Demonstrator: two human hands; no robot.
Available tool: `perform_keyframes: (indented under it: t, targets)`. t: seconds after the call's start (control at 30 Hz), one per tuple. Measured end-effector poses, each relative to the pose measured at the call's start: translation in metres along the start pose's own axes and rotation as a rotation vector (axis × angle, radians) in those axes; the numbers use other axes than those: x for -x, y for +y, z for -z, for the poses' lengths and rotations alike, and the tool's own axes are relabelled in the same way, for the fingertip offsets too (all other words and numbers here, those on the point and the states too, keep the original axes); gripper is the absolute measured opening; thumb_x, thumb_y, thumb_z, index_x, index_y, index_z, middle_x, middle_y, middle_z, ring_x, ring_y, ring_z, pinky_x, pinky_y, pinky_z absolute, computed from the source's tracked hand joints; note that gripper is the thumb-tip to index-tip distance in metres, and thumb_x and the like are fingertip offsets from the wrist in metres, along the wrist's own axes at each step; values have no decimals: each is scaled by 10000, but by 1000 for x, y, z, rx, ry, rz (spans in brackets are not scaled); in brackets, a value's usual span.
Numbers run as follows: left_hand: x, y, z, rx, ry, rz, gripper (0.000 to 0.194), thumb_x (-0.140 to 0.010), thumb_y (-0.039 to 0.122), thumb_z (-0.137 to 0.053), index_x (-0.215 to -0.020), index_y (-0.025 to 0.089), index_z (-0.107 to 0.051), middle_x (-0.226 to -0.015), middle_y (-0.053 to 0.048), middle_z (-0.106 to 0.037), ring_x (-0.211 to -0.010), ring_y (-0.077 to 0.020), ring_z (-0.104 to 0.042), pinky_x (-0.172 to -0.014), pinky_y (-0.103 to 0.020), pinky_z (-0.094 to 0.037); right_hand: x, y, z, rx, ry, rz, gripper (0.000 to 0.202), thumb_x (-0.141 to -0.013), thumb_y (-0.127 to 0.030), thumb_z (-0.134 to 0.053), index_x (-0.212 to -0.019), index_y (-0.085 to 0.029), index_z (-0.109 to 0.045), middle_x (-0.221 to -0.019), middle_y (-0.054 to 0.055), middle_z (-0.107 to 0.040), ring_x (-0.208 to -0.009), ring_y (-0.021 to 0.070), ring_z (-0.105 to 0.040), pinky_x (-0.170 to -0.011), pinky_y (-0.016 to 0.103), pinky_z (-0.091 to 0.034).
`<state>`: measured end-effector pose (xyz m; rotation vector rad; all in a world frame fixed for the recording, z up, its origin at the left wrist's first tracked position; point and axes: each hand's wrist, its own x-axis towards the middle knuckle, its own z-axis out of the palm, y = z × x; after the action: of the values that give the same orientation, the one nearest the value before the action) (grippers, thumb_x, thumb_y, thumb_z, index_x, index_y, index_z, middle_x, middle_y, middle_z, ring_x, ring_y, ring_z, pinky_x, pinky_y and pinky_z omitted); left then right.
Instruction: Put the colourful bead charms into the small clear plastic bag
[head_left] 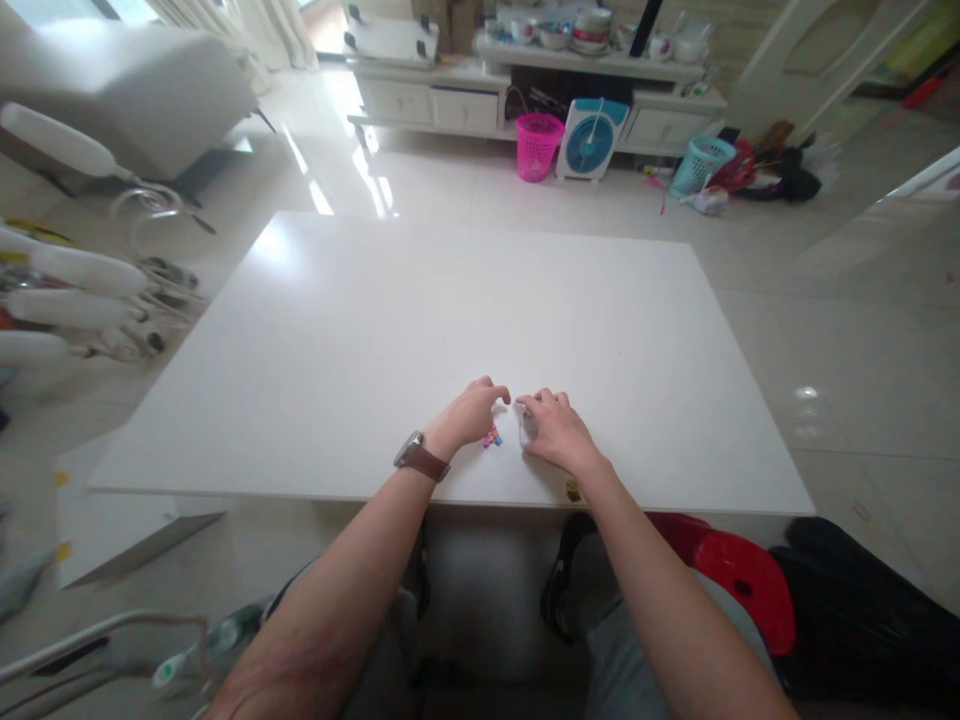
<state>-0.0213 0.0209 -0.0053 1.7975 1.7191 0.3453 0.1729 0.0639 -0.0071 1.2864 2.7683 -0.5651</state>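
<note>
**Near the table's front edge, two hands close over tiny pieces**

At the near edge of the white table (420, 300), both hands rest close together, fingertips almost meeting. Between them, just below the gap, lies a small cluster of coloured bits (492, 438), pink and blue, too small to make out in shape; they look like hard plastic. The cluster sits just beside the left hand (471, 412), at its thumb side, and only a little farther from the right hand (556, 430), so the left is slightly nearer. No long axis can be read from so small a clump.

The right hand lies curled, palm down, over a small pale object (528, 427), whitish or clear and rounded; its fingers cover the top, and whether they truly grip it or only rest on it I cannot tell. The left hand is loosely curled, fingertips bent down toward the tabletop, holding nothing that shows. A brown-strapped watch (420, 458) sits on the left wrist.

The tabletop is smooth, glossy and reflects window light. A small yellow-and-black sticker (573, 491) sits at the table's edge under the right wrist. A red plastic stool (742, 580) stands below, at the right.
</note>
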Motion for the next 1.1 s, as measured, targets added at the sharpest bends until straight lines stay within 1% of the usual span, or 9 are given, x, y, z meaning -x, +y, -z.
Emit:
perform_keyframes:
  t: [0.13,0.3,0.47,0.63,0.77,0.87,1.0,1.1]
  targets:
    - [-2,4,0,30,1,-6,565,-739,-81,-450,-1151,221,-691,-1091,-75,-575,-1019,-192,-608,-988,-314,-476,-1,-2,1,7,-9,6,633,-681,-151,-721,-1274,-316,-576,-1192,98,-561,-1070,302,-471,-816,373,-466]
    - [-1,6,0,39,31,-15,561,-728,-83,-440,-1132,213,-692,-1082,-80,-576,-1007,-195,-613,-981,-312,-482,-1,-1,1,14,2,12,640,-694,-157,-737,-1290,-317,-569,-1191,95,-568,-1071,301,-481,-818,378,-470]
    - [4,11,4,50,66,-32,525,-749,-63,-443,-1123,206,-694,-1098,-83,-578,-1012,-194,-612,-986,-317,-483,2,-3,2,24,26,12,636,-708,-171,-752,-1299,-316,-569,-1213,101,-575,-1108,314,-478,-822,386,-472]
    - [8,17,8,51,53,-3,485,-770,-41,-456,-1123,191,-695,-1104,-86,-581,-997,-192,-613,-983,-319,-486,5,-6,0,43,20,9,635,-732,-175,-726,-1329,-305,-556,-1235,107,-573,-1119,315,-484,-831,395,-478]
    - [7,17,9,55,56,-5,449,-783,-26,-465,-1114,171,-695,-1100,-94,-586,-984,-197,-617,-982,-327,-487,4,-6,-1,35,3,0,632,-744,-179,-715,-1343,-296,-550,-1247,110,-571,-1127,312,-481,-849,394,-475]
    - [4,15,8,57,62,-16,426,-790,-14,-476,-1103,176,-692,-1086,-88,-590,-968,-193,-623,-973,-325,-494,1,-6,2,45,-30,-6,636,-744,-174,-703,-1347,-296,-542,-1261,103,-567,-1135,301,-475,-859,379,-471]
    - [-1,11,5,58,62,-16,394,-799,0,-484,-1081,179,-692,-1064,-80,-595,-948,-182,-632,-960,-314,-501,-2,-10,6,86,-83,-18,634,-755,-178,-681,-1359,-283,-518,-1276,96,-559,-1152,292,-461,-868,363,-464]
    - [-3,9,3,64,70,-25,390,-794,5,-486,-1077,181,-690,-1059,-77,-595,-952,-179,-635,-955,-304,-502,-1,-13,8,114,-96,-27,629,-763,-182,-673,-1361,-274,-502,-1279,102,-554,-1158,296,-453,-867,362,-460]
